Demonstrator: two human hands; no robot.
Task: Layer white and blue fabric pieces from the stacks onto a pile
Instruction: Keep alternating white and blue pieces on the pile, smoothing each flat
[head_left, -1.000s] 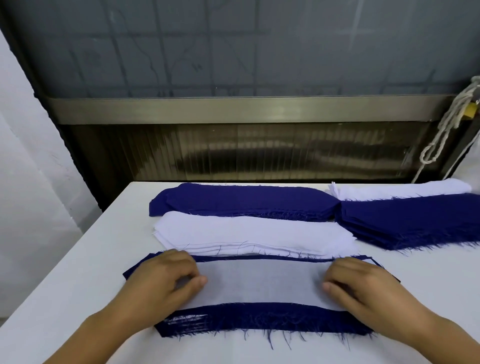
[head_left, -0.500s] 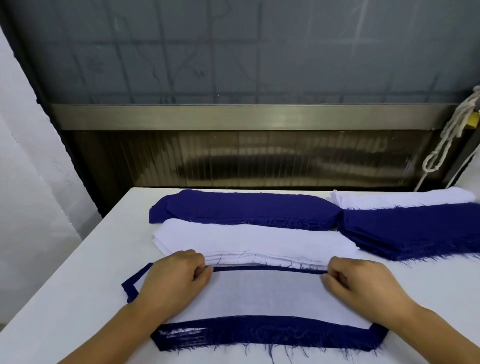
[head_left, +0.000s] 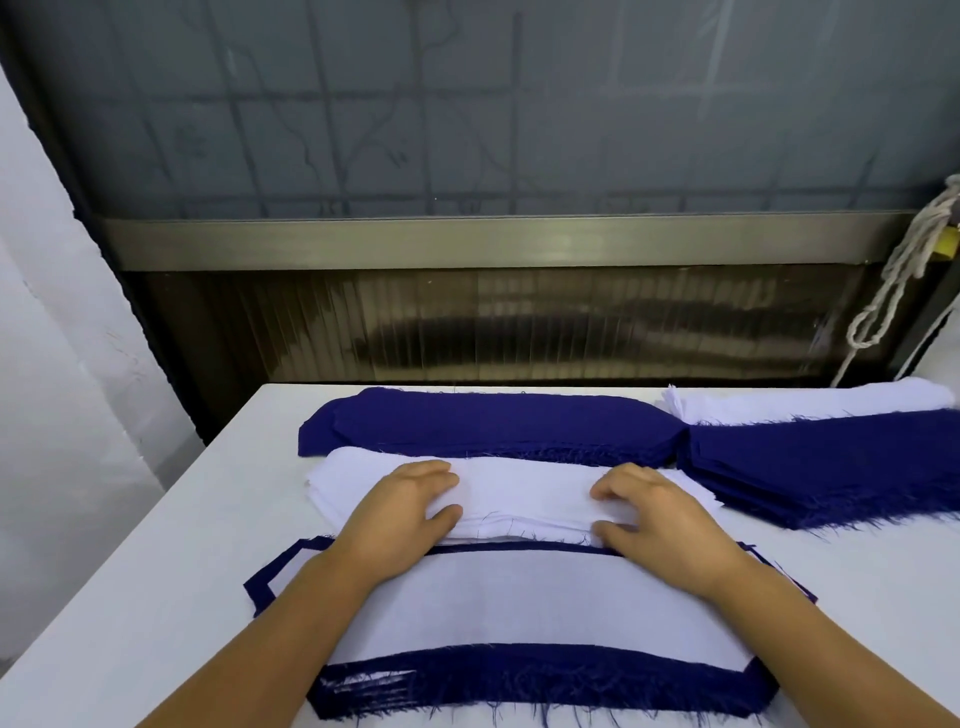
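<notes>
White bench (head_left: 156, 597) under a dark frosted window; pale curtain hanging at far left. Both hands are now reaching forward off the near pile (head_left: 519, 608) and onto the white stack (head_left: 524, 488) just behind it; half a second ago they were sitting at the pile's back edge, smoothing the white top layer. Judgement: that white layer is placed, and the person is going for another piece.

Left hand (head_left: 400, 512) is lying on the stack's left part, fingers on top, thumb at the front edge, curling lightly round the upper sheets. Right hand (head_left: 660, 512) is mirroring it on the right part, thumb low at the stack front. Both grips are looking like a pinch starting on the top sheets, nothing lifted yet.

Blue stack (head_left: 488, 423) is lying behind the white one, touching it. Further right, a second blue stack (head_left: 831, 467) with a second white stack (head_left: 810, 402) behind it.

Hard to tell: how many sheets each hand is catching, and fingertip contact under the palms. Right stacks are cut off by the frame edge. Rope (head_left: 893, 280) is hanging at right, top end cut off.
</notes>
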